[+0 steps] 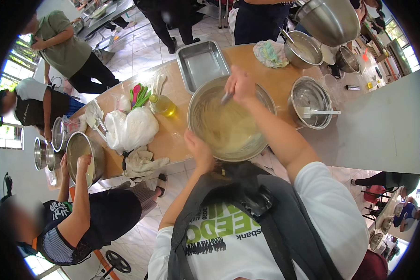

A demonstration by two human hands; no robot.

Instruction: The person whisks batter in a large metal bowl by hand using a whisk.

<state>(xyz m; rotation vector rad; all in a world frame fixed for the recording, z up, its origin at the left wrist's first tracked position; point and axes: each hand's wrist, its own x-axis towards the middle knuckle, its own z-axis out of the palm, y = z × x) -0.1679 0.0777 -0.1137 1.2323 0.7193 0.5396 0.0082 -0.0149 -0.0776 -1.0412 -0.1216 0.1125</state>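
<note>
A large stainless steel mixing bowl [193, 115] stands before me at the table's near edge, with pale yellow batter [227, 129] spread over its bottom and smeared up its wall. My left hand [199, 148] grips the near left rim. Above the far part of the bowl, my right hand [240, 85] is closed around the handle of a mixing tool [226, 99]. Its lower end is blurred against the batter, so I cannot tell its exact kind.
Beyond the bowl lies a rectangular metal pan [203, 64]. To the left are an oil bottle [163, 106], a white plastic bag [133, 127] and measuring spoons [138, 96]. A steel bowl with a spatula [309, 103] sits right. A co-worker [80, 210] stirs another bowl [97, 157] at left.
</note>
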